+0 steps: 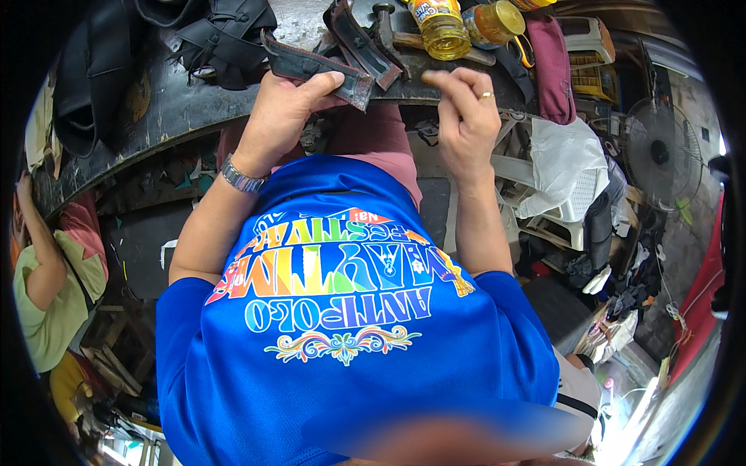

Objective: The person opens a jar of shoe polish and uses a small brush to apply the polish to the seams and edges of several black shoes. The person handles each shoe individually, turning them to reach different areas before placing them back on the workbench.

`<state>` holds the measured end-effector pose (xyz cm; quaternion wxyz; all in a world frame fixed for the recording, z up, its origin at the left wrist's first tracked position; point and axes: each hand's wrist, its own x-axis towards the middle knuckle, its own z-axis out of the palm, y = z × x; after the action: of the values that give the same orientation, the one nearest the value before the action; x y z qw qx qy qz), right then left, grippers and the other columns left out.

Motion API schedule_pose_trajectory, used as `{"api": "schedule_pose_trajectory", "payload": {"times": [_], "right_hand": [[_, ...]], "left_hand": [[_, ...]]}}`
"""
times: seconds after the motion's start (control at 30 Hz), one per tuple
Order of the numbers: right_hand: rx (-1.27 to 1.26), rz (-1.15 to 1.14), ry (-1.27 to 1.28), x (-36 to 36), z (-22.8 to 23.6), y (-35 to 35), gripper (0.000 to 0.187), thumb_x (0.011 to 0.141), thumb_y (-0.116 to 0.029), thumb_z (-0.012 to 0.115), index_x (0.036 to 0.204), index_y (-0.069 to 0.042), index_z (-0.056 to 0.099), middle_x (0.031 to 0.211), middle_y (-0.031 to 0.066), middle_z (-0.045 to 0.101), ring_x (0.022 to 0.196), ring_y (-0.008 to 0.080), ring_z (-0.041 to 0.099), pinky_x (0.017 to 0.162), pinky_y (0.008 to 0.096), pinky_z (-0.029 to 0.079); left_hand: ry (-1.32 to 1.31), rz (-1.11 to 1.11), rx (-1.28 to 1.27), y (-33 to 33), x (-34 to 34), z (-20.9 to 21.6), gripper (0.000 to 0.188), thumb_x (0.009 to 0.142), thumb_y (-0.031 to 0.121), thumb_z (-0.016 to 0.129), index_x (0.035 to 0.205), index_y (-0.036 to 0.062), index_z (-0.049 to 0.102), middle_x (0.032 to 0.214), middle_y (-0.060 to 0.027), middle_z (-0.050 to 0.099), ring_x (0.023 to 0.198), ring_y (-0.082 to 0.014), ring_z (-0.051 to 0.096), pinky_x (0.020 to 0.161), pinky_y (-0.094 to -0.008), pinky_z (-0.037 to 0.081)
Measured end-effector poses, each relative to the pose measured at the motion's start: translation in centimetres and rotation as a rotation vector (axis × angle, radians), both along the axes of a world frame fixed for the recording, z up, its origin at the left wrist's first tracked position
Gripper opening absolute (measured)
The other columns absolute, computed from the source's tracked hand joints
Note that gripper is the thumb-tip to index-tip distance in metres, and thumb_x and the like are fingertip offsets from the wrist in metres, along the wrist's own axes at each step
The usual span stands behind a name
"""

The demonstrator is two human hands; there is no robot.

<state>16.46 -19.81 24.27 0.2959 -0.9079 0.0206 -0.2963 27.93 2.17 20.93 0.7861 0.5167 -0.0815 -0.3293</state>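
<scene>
My left hand is closed on a dark leather strap piece with reddish edges, thumb on top, at the table's near edge. Two similar dark strips lie just beyond it. To the right, my right hand is raised off the table with its fingers curled in toward the thumb. Its fingertips are slightly blurred, and whatever they may pinch is too small to make out. A hammer rests between the strips and a bottle of yellow liquid.
Black straps are heaped on the dark table at left. A gold-lidded jar, an orange-handled tool and a maroon pouch lie right. A white plastic chair and a fan stand beyond. Another person's arm shows far left.
</scene>
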Motion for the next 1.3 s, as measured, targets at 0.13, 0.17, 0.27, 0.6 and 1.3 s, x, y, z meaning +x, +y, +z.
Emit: {"api": "schedule_pose_trajectory", "payload": {"times": [0.13, 0.17, 0.27, 0.6, 1.3], "right_hand": [[-0.199, -0.225, 0.337, 1.0, -0.5, -0.6, 0.048, 0.088, -0.006, 0.06, 0.136, -0.013, 0.059, 0.102, 0.0172, 0.065, 0.079, 0.0375, 0.068, 0.068, 0.0462, 0.056], [-0.227, -0.232, 0.416, 1.5, -0.6, -0.7, 0.055, 0.09, -0.013, 0.058, 0.145, -0.013, 0.049, 0.105, 0.0203, 0.066, 0.079, 0.0409, 0.069, 0.069, 0.0515, 0.056], [-0.291, -0.236, 0.55, 2.0, -1.0, -0.7, 0.053, 0.09, -0.013, 0.058, 0.143, -0.012, 0.051, 0.106, 0.0216, 0.066, 0.078, 0.042, 0.068, 0.07, 0.053, 0.055], [0.039, -0.044, 0.244, 0.1, 2.8, 1.3, 0.035, 0.083, 0.002, 0.056, 0.113, -0.008, 0.071, 0.105, 0.0153, 0.058, 0.084, 0.0309, 0.064, 0.073, 0.0392, 0.053], [0.29, 0.184, -0.017, -0.8, -0.7, 3.0, 0.046, 0.079, 0.016, 0.062, 0.117, -0.006, 0.073, 0.114, 0.0093, 0.057, 0.071, 0.0139, 0.055, 0.065, 0.0261, 0.048]], "left_hand": [[0.002, -0.028, -0.002, -0.2, -0.4, 0.0, 0.022, 0.096, 0.008, 0.067, 0.115, -0.0021, 0.069, 0.109, -0.0111, 0.073, 0.097, -0.0182, 0.072, 0.086, -0.0339, 0.062], [0.003, -0.029, 0.003, -0.3, -0.4, -0.1, 0.022, 0.096, 0.008, 0.067, 0.115, -0.0022, 0.069, 0.109, -0.011, 0.074, 0.096, -0.0181, 0.072, 0.085, -0.0337, 0.062], [0.024, -0.034, 0.043, -0.4, -0.4, -0.1, 0.021, 0.097, 0.009, 0.067, 0.115, -0.0022, 0.069, 0.108, -0.0105, 0.074, 0.095, -0.0178, 0.073, 0.084, -0.0331, 0.062], [0.04, -0.037, -0.005, -0.7, -0.2, -0.1, 0.022, 0.097, 0.008, 0.067, 0.117, -0.0011, 0.067, 0.109, -0.0114, 0.073, 0.094, -0.0195, 0.073, 0.081, -0.0349, 0.062], [-0.38, -0.2, 0.238, 1.3, 6.8, 6.0, 0.027, 0.091, 0.015, 0.077, 0.114, 0.0021, 0.069, 0.094, -0.0053, 0.073, 0.079, -0.0099, 0.068, 0.068, -0.0252, 0.059]]}}
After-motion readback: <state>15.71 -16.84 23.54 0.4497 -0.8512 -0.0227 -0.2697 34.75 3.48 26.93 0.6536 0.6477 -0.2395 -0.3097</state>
